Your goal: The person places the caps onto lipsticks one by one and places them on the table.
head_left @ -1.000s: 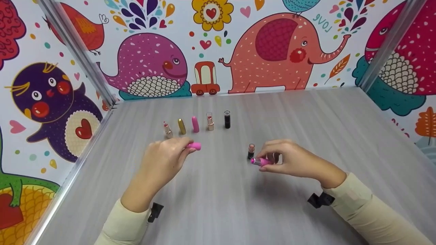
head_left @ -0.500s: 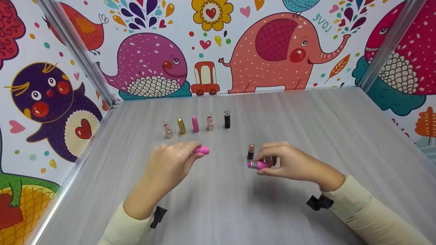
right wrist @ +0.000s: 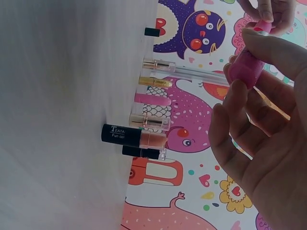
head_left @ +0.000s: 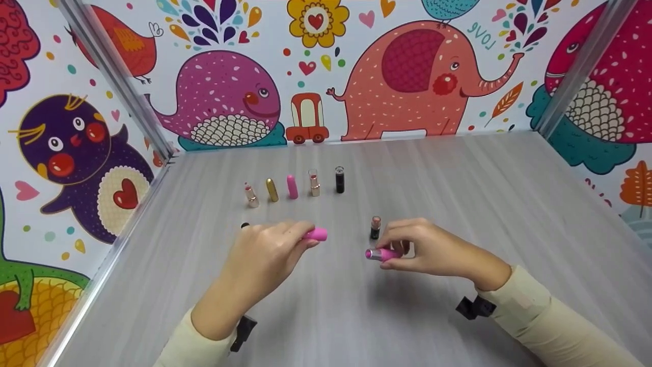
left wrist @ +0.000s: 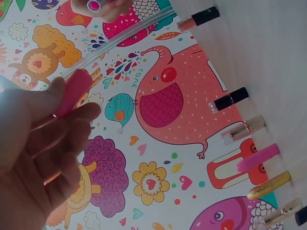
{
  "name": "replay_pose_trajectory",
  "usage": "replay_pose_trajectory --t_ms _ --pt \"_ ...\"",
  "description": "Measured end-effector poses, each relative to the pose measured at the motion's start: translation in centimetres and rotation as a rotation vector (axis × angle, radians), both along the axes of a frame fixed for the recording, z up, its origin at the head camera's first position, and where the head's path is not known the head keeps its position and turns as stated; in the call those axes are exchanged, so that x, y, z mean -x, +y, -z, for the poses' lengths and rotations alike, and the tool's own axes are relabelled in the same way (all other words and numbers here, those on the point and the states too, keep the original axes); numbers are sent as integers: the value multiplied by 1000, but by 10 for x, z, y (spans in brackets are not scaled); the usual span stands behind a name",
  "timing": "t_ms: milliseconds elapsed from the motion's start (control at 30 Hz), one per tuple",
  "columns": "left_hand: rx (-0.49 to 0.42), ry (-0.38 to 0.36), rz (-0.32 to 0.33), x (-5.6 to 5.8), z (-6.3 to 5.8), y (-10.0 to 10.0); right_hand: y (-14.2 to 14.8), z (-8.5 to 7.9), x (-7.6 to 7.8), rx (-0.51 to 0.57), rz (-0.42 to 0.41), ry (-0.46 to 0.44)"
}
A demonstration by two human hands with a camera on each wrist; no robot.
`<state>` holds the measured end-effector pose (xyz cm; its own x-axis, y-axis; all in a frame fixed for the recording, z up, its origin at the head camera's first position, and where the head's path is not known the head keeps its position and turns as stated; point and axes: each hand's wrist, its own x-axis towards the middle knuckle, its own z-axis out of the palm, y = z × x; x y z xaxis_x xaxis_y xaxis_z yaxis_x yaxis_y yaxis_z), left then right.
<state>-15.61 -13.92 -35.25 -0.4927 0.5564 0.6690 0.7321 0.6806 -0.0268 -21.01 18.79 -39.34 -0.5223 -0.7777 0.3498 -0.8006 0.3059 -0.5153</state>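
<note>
My left hand (head_left: 272, 255) pinches a pink lipstick cap (head_left: 317, 234) between thumb and fingers, its end pointing right. Facing it across a gap, my right hand (head_left: 433, 250) holds a pink lipstick tube (head_left: 389, 255) with a silver collar, tilted sideways with the collar end toward the cap. Both are held above the table. A black lipstick with a nude bullet (head_left: 375, 228) stands uncapped just behind the right fingertips; the right wrist view shows white lettering on its black base (right wrist: 120, 134). Behind the left hand, a small black cap (head_left: 245, 225) is partly hidden.
Toward the back of the grey table (head_left: 458, 178) stands a row: a rose-gold lipstick (head_left: 251, 196), a gold one (head_left: 272, 189), a pink one (head_left: 292, 187), a clear-capped one (head_left: 314, 184) and a black one (head_left: 340, 180). Cartoon-printed panels (head_left: 316, 66) enclose the table behind and at the sides.
My left hand with the cap has moved right and toward me, uncovering the black cap behind it. My right hand with the tube has shifted slightly left and nearer, so the gap narrows.
</note>
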Motion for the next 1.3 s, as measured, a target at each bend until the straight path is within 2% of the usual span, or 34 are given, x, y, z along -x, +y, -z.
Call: replay_pose_trajectory --t_ms 167,700,933,1133,1300 --pt "4 38 35 -2 3 6 -3 -1 -2 2 -20 -14" --pt "-2 30 99 -4 11 19 -4 2 -2 -16 -29 -43" --pt "5 -1 93 -6 12 21 -6 4 -2 -31 -30 -56" --pt "6 -37 113 -8 11 25 -7 6 -2 -41 -28 -69" --pt "4 -37 120 -8 11 26 -6 6 -3 -43 -28 -71"
